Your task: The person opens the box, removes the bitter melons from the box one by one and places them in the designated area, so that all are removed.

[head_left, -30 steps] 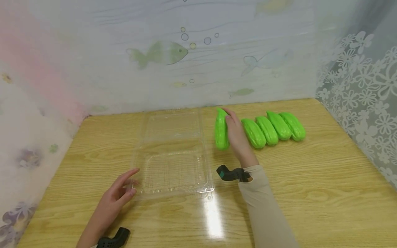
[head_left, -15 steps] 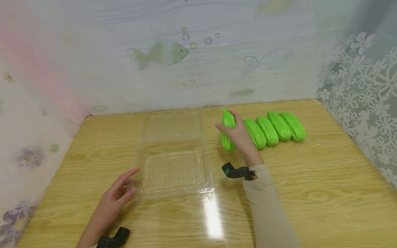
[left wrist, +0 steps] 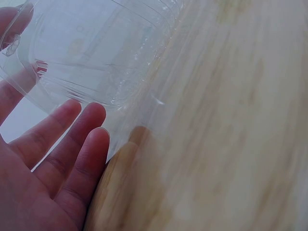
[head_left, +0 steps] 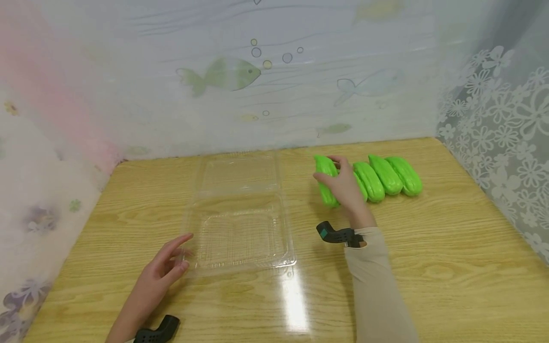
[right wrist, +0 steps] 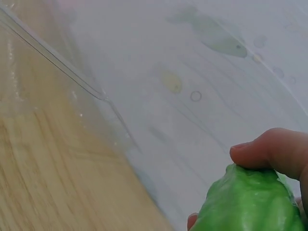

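My right hand (head_left: 346, 186) grips a bright green, ridged bitter melon (head_left: 324, 186), thumb on its left side and fingers over the far side. In the right wrist view the melon (right wrist: 248, 204) shows a bumpy skin under a fingertip. Right beside it lies a row of several like melons (head_left: 386, 175); the nearest is partly hidden by the hand. A clear plastic clamshell box (head_left: 240, 236) lies unfolded at the left, lid toward the wall. My left hand (head_left: 155, 274) rests at its near left corner, fingers extended and touching or almost touching the rim.
The wooden table (head_left: 446, 267) meets a fish-patterned wall covering (head_left: 300, 100) at the back. Flowered sheeting (head_left: 514, 143) borders the right side, and a pale patterned sheet (head_left: 47, 181) the left. Black wrist cameras (head_left: 339, 234) sit on both wrists.
My right hand has moved right with the bitter melon, away from the box and up against the row, and its thumb has shifted to the melon's left side. The left hand stays put.
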The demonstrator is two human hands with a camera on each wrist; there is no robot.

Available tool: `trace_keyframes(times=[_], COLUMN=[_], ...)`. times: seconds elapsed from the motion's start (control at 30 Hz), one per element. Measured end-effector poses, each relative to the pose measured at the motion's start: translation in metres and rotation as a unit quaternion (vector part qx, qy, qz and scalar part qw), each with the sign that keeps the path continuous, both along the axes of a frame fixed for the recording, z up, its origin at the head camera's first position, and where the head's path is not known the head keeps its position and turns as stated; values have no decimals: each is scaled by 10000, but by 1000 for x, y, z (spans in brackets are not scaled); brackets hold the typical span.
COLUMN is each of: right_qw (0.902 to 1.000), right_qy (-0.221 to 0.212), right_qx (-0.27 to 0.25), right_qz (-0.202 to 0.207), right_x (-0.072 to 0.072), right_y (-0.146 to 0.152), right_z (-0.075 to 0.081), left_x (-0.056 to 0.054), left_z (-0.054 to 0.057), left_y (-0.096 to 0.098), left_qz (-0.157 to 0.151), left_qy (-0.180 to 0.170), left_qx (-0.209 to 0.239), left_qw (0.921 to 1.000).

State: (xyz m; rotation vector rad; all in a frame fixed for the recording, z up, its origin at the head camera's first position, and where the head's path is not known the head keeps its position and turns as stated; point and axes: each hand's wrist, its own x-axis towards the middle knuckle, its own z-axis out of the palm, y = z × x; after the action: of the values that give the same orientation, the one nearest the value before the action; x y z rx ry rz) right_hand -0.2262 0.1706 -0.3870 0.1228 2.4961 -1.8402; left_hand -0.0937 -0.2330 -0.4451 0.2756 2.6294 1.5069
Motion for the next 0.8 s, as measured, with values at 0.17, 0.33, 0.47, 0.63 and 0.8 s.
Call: trace_keyframes(times=[0.17, 0.33, 0.47, 0.63, 0.8], right_qw=[9996, 9961, 9869, 9726, 9667], right_qy=[151, 241, 361, 494, 591], right_qx=[181, 784, 1508, 2197, 2418], right_qz=[-145, -326, -439, -580, -598], right_x=[1, 0, 0, 0, 1], right_y=[3, 4, 4, 1, -1], right_z=[1, -2, -8, -15, -20], left_x=[0, 1, 3, 6, 9], left_z=[1, 0, -4, -11, -16], left_y=[0, 1, 1, 1, 1], left_qz=[-24, -5, 14, 39, 50], left_qy=[17, -1, 12, -26, 23], left_qx=[-2, 35, 68, 124, 152], left_qw=[10000, 10000, 10000, 9999, 9999])
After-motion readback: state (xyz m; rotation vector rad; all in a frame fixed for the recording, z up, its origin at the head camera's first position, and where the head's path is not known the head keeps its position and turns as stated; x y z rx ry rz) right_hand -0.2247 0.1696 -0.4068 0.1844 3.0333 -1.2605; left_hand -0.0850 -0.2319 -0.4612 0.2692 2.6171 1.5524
